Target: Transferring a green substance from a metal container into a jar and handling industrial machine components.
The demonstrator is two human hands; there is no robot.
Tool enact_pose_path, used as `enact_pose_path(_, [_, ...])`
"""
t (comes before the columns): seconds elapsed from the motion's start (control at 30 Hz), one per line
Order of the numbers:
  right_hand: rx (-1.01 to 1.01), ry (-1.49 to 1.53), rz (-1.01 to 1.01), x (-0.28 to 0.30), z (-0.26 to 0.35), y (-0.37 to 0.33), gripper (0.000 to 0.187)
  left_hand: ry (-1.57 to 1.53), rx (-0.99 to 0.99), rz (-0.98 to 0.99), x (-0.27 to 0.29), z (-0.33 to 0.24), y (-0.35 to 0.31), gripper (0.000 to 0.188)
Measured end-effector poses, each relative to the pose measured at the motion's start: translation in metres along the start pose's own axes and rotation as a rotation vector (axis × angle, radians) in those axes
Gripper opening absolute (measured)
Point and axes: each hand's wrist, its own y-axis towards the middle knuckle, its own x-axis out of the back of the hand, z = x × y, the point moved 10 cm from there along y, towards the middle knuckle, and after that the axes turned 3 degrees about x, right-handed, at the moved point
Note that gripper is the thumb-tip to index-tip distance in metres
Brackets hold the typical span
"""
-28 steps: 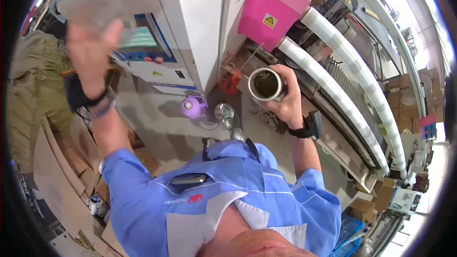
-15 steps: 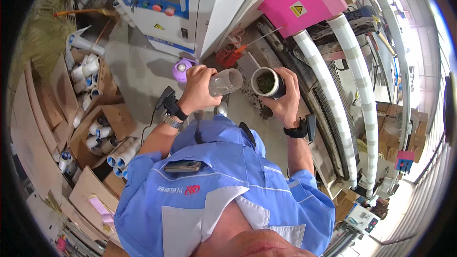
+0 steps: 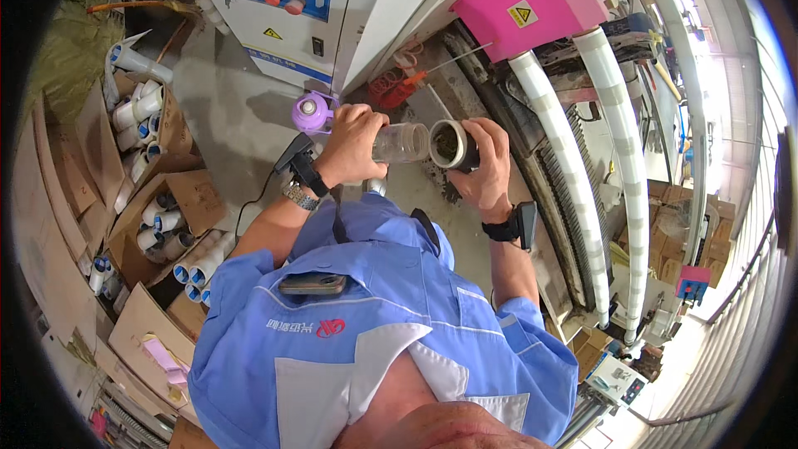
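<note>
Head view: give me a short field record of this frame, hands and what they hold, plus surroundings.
left hand: left hand grips a clear jar, held sideways
right hand: right hand grips a dark cup, open mouth towards the camera
relation: jar's end is at the cup's rim, the two touching or nearly so
cup contents: dark, kind unclear
wrists: a dark strapped device on each, plus a watch on the left
floor: purple bottle beside the left hand
left side: cardboard boxes of white tubes
ahead: machine with pink box

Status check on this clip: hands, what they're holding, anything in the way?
Left hand grips clear jar, tipped sideways. Right hand holds dark cup, mouths nearly meeting. Purple bottle beside left hand, nothing between.
</note>
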Motion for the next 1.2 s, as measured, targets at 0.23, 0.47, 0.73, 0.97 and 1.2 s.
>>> enact_pose_path(0.23, [0.002,-0.052,0.028,-0.004,0.002,-0.002,0.071,0.000,-0.024,0.007,-0.003,0.000,0.003,0.060])
enact_pose_path(0.47, [0.005,-0.049,0.039,-0.005,0.005,0.007,0.071,0.033,-0.041,0.008,-0.002,0.000,0.007,0.064])
enact_pose_path(0.73, [0.011,-0.078,0.038,-0.007,0.003,0.003,0.071,0.032,-0.032,0.011,-0.003,0.002,0.007,0.065])
enact_pose_path(0.97, [0.035,-0.082,0.012,0.000,0.013,0.006,0.072,0.033,-0.029,0.008,-0.005,0.002,0.008,0.064])
enact_pose_path(1.2, [-0.007,-0.063,0.021,-0.006,0.002,-0.002,0.072,0.007,-0.031,0.038,-0.007,-0.001,0.006,0.061])
